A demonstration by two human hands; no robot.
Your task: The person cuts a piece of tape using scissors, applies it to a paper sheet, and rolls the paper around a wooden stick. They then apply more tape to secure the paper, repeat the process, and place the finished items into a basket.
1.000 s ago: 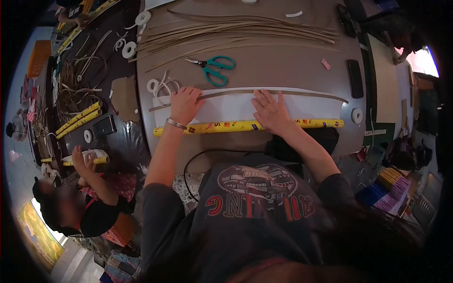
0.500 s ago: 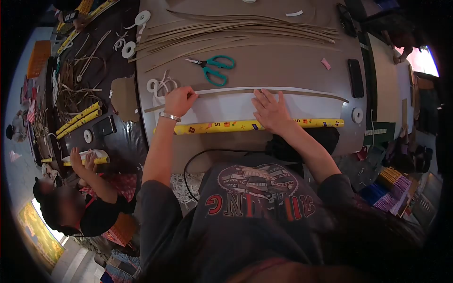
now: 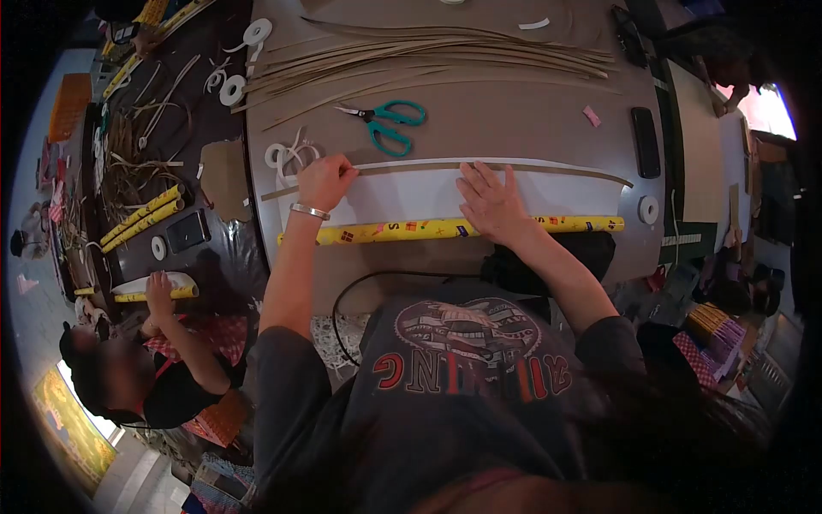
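My right hand [image 3: 492,204] lies flat with its fingers spread, the tips over the thin brown strip [image 3: 407,167] and the palm across the white sheet [image 3: 402,195]; I judge that the wide spread pins both down over a broad patch. The sheet runs into a yellow printed paper roll [image 3: 394,230] along its near side, and paper like that would probably curl back if nothing weighed on it, which may be why my wrist crosses the roll too.

My left hand [image 3: 324,182] is drawn in at the strip's left part, fingers curled and thumb close against them. Whether they pinch the strip or only press on it I cannot tell, as the tips are hidden. The strip lies lengthwise just inside the sheet's far edge, its left end past the sheet, and two holding points well apart seem to suit something so narrow and bendy.

The teal-handled scissors [image 3: 373,117] lie beyond the sheet, near my left hand, within easy reach, I'd say, yet off the paper. Farther back is a loose bundle of brown strips [image 3: 445,60]
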